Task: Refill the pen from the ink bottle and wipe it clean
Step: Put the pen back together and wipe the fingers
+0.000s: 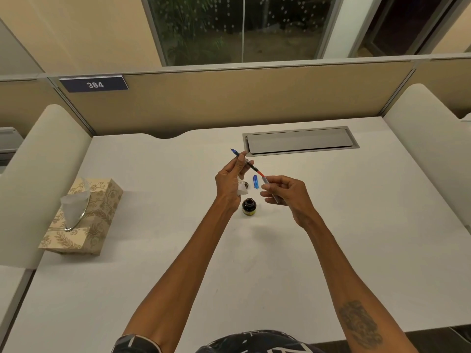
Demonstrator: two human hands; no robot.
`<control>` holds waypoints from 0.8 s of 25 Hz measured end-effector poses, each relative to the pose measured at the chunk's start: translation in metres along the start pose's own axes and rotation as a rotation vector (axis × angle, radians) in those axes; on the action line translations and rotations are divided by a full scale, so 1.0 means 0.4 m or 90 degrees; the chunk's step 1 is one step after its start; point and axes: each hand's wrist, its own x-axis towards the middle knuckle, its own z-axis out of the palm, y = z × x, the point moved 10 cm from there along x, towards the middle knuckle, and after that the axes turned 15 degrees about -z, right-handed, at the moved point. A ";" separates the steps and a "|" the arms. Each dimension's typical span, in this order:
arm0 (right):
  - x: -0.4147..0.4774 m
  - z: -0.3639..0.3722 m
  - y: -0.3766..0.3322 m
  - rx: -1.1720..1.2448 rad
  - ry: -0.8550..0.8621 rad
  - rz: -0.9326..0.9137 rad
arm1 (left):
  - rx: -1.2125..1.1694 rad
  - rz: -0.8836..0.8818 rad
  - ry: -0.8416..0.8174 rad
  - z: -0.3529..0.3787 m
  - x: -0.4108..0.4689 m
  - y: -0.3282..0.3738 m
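Note:
My left hand [230, 183] holds the pen's front section [251, 166], blue tip pointing up and left, its red and black inner tube pointing toward my right hand. A crumpled white tissue [242, 187] is tucked in the same hand. My right hand [285, 193] grips the grey pen barrel [270, 189], whose mouth sits just at the end of the red tube. The open dark ink bottle [249, 207] stands on the white desk [178, 238] below and between both hands. A blue pen cap [255, 181] lies on the desk behind the bottle.
A patterned tissue box [84, 220] with a tissue sticking up sits at the left of the desk. A grey cable hatch [300, 141] is set into the desk at the back right. What looks like the bottle's small dark cap [246, 185] lies partly hidden behind my left hand. Padded dividers flank both sides.

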 end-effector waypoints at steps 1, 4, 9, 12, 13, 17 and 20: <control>0.002 -0.005 0.002 -0.016 0.005 0.001 | 0.004 0.000 0.001 -0.001 0.000 -0.001; 0.004 -0.010 -0.001 -0.051 0.010 -0.007 | 0.021 0.000 0.002 0.000 -0.001 -0.007; 0.006 -0.012 -0.016 -0.054 0.016 -0.037 | 0.092 -0.015 -0.003 0.011 -0.009 -0.024; 0.011 -0.008 -0.035 -0.045 0.034 -0.077 | 0.156 -0.023 0.020 0.013 -0.011 -0.044; 0.014 -0.005 -0.040 -0.037 0.037 -0.088 | 0.164 -0.027 0.027 0.014 -0.011 -0.049; 0.018 0.005 -0.051 0.019 0.034 -0.104 | 0.191 -0.038 0.029 0.027 -0.017 -0.055; 0.017 -0.014 -0.047 0.025 0.072 -0.091 | 0.201 -0.049 0.018 0.041 -0.025 -0.053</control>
